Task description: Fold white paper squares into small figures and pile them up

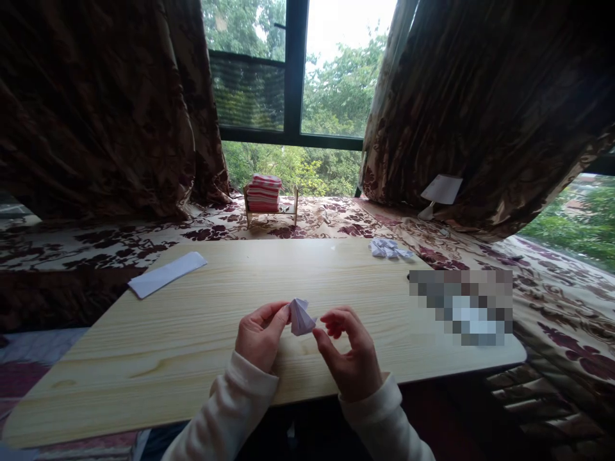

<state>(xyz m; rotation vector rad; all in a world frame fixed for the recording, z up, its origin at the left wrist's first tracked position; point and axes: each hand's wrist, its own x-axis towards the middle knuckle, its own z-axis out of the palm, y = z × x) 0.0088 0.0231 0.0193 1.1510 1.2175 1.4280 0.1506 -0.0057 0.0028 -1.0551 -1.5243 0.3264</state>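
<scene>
Between thumb and fingers, my left hand (262, 334) pinches a small folded paper piece (301, 317) by its left side, above the front part of the wooden table. The paper is white with several pointed folds. My right hand (350, 351) is just to the right of it, thumb and fingers curved apart with a gap between them. The right thumb tip is very near the paper's lower right edge; whether it touches I cannot tell.
A stack of white paper strips (168, 274) lies at the table's left (115, 346). Several folded paper pieces (390, 249) sit at the back right, near a blurred-out patch. Behind stand a small rack with striped cloths (264, 193) and a white lamp (442, 189).
</scene>
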